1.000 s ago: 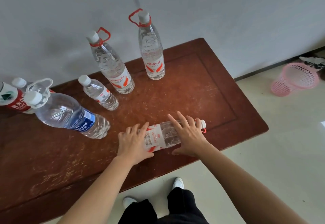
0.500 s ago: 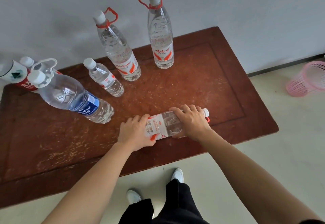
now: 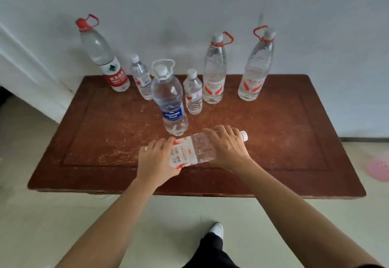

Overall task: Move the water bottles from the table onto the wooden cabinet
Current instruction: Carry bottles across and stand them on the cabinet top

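A clear bottle with a red-and-white label (image 3: 193, 152) lies on its side near the front of the reddish wooden top (image 3: 284, 145), cap pointing right. My left hand (image 3: 155, 160) grips its base end and my right hand (image 3: 228, 147) wraps over its neck half. Behind it stand several upright bottles: a blue-labelled one (image 3: 170, 103), a small one (image 3: 193, 93), two tall ones with red carry loops (image 3: 214, 70) (image 3: 255, 67), another small one (image 3: 141, 78) and a red-capped, red-labelled one (image 3: 105, 57) at the back left.
A pale wall (image 3: 189, 4) rises directly behind the wooden top. Light tiled floor (image 3: 42, 225) lies in front, with my dark trouser leg and white shoe (image 3: 217, 230). A pink basket (image 3: 379, 168) sits on the floor at the right edge.
The view has swung left and squared up to the wooden top, bringing the red-labelled bottle fully into sight. Both hands have closed more firmly around the lying bottle, which stays in about the same spot.
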